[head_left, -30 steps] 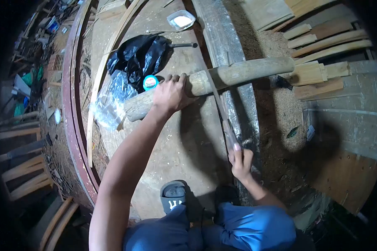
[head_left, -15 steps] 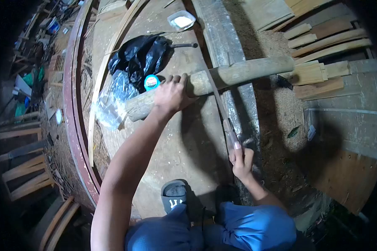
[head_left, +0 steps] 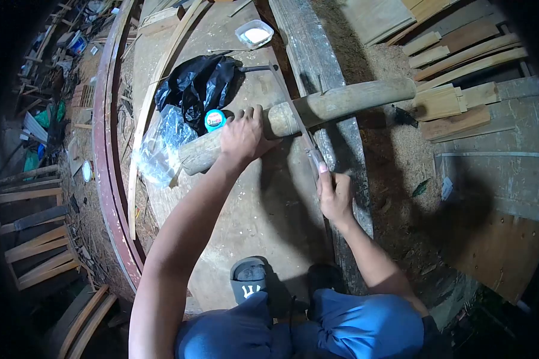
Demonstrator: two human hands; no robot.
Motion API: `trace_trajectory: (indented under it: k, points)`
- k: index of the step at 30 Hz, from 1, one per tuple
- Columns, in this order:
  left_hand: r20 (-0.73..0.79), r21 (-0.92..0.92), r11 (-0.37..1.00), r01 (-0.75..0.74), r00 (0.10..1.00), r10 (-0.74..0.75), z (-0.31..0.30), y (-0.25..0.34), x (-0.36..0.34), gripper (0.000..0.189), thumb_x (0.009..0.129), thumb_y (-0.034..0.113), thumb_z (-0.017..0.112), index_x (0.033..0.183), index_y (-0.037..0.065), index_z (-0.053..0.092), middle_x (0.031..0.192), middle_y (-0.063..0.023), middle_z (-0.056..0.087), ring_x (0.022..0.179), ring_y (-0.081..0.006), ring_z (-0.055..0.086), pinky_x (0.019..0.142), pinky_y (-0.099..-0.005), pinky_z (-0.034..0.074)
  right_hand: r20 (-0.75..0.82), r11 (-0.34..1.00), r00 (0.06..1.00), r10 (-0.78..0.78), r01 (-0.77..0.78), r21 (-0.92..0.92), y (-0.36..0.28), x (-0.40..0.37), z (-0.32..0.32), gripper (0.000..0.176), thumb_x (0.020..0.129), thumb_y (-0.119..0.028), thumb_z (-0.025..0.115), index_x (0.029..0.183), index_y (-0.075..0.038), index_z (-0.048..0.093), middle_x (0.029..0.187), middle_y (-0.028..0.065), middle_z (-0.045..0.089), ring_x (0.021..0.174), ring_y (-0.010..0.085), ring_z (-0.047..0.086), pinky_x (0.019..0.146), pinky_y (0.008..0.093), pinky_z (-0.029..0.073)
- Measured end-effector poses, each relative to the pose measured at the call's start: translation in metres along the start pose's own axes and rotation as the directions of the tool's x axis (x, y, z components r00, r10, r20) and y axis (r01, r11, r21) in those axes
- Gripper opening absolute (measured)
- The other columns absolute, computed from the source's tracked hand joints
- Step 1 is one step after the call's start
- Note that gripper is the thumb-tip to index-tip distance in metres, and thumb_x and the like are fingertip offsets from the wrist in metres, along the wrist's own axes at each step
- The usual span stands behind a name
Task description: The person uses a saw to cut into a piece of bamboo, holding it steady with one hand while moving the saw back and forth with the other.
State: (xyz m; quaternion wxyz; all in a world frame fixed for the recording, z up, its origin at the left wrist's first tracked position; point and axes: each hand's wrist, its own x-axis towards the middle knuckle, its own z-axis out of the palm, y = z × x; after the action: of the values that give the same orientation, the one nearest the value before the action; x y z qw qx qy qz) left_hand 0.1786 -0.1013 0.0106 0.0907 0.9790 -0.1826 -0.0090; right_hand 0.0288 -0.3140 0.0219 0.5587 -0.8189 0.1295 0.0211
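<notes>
A thick bamboo pole lies slantwise across a board and a beam. My left hand is wrapped over its left part, fingers on the far side, pressing it down. My right hand is closed on the handle of a handsaw. The saw's thin blade crosses the pole to the right of my left hand, its far end beyond the pole. How deep the blade sits cannot be made out. Just past my left fingers stands a round blue-lidded container.
A black plastic bag and a clear plastic bag lie left of the pole. A small tub of white stuff is at the back. The wooden beam runs along the right. My sandalled foot rests on the board.
My right hand has pushed the saw forward and slightly left, so more blade sticks out beyond the pole. My left hand stays in place on the bamboo.
</notes>
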Motion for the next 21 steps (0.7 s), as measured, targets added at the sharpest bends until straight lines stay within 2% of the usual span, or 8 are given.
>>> trace_trajectory:
  k: [2, 6, 8, 9, 13, 15, 21]
  points:
    - [0.063, 0.04, 0.999, 0.024, 0.998, -0.026, -0.004, 0.003, 0.006, 0.09, 0.07, 0.07, 0.082, 0.124, 0.004, 0.055, 0.118, -0.0199, 0.069, 0.111, -0.0372, 0.069, 0.092, -0.0483, 0.057, 0.003, 0.999, 1.0, 0.001, -0.001, -0.038, 0.001, 0.004, -0.001, 0.067, 0.109, -0.046, 0.05, 0.054, -0.009, 0.046, 0.05, -0.0025, 0.046, 0.047, 0.0091, 0.044, 0.048, 0.0305, 0.032]
    - [0.149, 0.026, 1.0, 0.01, 0.989, -0.014, -0.012, 0.011, 0.016, 0.097, 0.07, 0.076, 0.078, 0.127, 0.002, 0.054, 0.12, -0.0209, 0.069, 0.114, -0.0371, 0.068, 0.095, -0.048, 0.056, 0.02, 1.0, 1.0, -0.015, 0.015, 0.006, -0.001, 0.013, 0.002, 0.066, 0.109, -0.045, 0.05, 0.055, -0.008, 0.046, 0.051, -0.002, 0.046, 0.047, 0.0092, 0.044, 0.048, 0.0306, 0.032]
    - [0.159, 0.065, 0.998, -0.026, 0.987, 0.016, -0.013, 0.016, 0.019, 0.106, 0.069, 0.084, 0.072, 0.13, 0.0, 0.054, 0.123, -0.0185, 0.069, 0.115, -0.0331, 0.069, 0.092, -0.0481, 0.056, 0.036, 1.0, 0.999, -0.005, 0.005, 0.003, -0.004, 0.014, 0.002, 0.065, 0.109, -0.045, 0.05, 0.055, -0.009, 0.046, 0.051, -0.0022, 0.046, 0.047, 0.009, 0.044, 0.048, 0.0304, 0.032]
    - [0.181, 0.066, 0.997, -0.039, 0.983, 0.026, -0.015, 0.016, 0.021, 0.108, 0.072, 0.089, 0.064, 0.129, -0.001, 0.056, 0.12, -0.0198, 0.07, 0.113, -0.0339, 0.07, 0.092, -0.0479, 0.056, 0.031, 1.0, 0.999, -0.013, 0.012, 0.013, -0.006, 0.014, 0.003, 0.065, 0.109, -0.045, 0.051, 0.055, -0.009, 0.046, 0.051, -0.0023, 0.046, 0.047, 0.009, 0.044, 0.048, 0.0303, 0.032]
    - [0.21, 0.039, 0.999, -0.002, 0.978, -0.006, -0.014, 0.015, 0.026, 0.104, 0.079, 0.09, 0.055, 0.127, -0.002, 0.058, 0.117, -0.0218, 0.071, 0.11, -0.0357, 0.071, 0.091, -0.0481, 0.056, 0.051, 0.997, 0.998, 0.037, -0.04, 0.063, -0.005, 0.016, 0.001, 0.065, 0.109, -0.044, 0.051, 0.056, -0.008, 0.046, 0.051, -0.002, 0.047, 0.047, 0.0089, 0.044, 0.047, 0.03, 0.031]
    - [0.143, -0.013, 0.999, -0.032, 0.989, 0.033, -0.012, 0.012, 0.025, 0.093, 0.086, 0.084, 0.053, 0.124, -0.001, 0.057, 0.109, -0.0274, 0.071, 0.102, -0.0418, 0.072, 0.083, -0.0498, 0.06, 0.075, 0.994, 0.996, 0.054, -0.06, 0.089, -0.006, 0.016, -0.003, 0.064, 0.109, -0.044, 0.052, 0.057, -0.007, 0.047, 0.052, -0.0018, 0.047, 0.047, 0.0088, 0.044, 0.047, 0.0298, 0.031]
    - [0.157, -0.057, 0.997, -0.043, 0.986, 0.052, -0.01, 0.004, 0.028, 0.087, 0.093, 0.079, 0.048, 0.125, -0.001, 0.058, 0.108, -0.0275, 0.071, 0.101, -0.044, 0.072, 0.084, -0.0516, 0.059, 0.087, 0.991, 0.995, 0.041, -0.051, 0.124, -0.01, 0.019, -0.002, 0.063, 0.109, -0.043, 0.052, 0.058, -0.006, 0.047, 0.052, -0.0015, 0.046, 0.046, 0.0081, 0.043, 0.046, 0.0284, 0.03]
